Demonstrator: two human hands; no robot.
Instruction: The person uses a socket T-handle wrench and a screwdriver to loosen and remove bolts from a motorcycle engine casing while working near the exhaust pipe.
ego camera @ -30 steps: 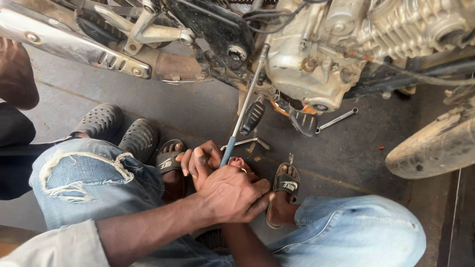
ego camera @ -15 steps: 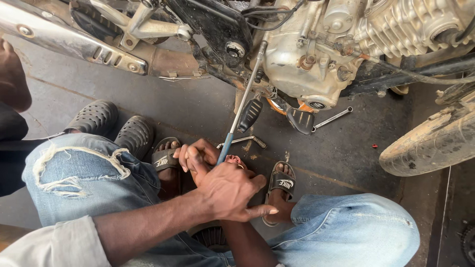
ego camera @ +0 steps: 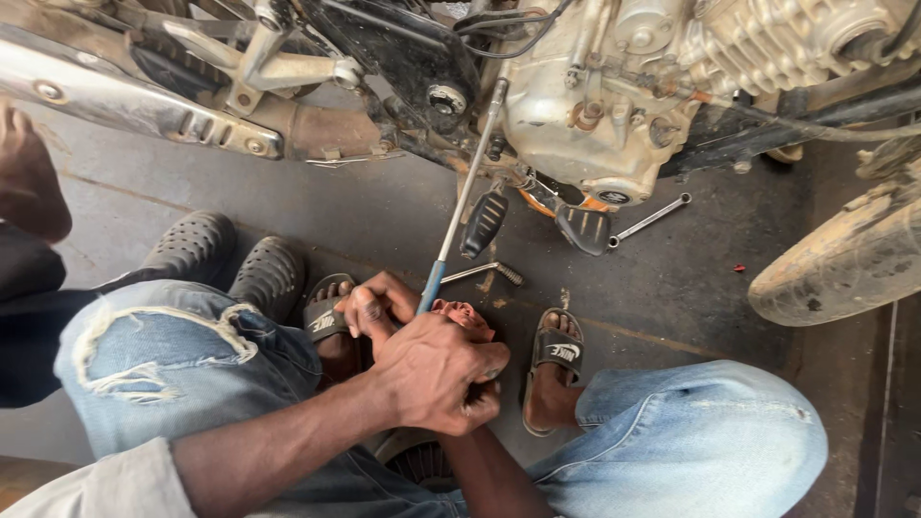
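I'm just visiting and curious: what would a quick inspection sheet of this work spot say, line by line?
Surface: dark concrete floor, stained.
Job's things: long screwdriver, blue handle, tip up at the motorcycle engine.
Clutter: spanner and a small metal tool on the floor.
Hands: left hand wrapped over the right hand; together they grip the screwdriver handle.
Cables: black cables above the engine.
Surroundings: exhaust pipe, muddy tyre, footpegs, the person's sandals, another person's dark shoes.
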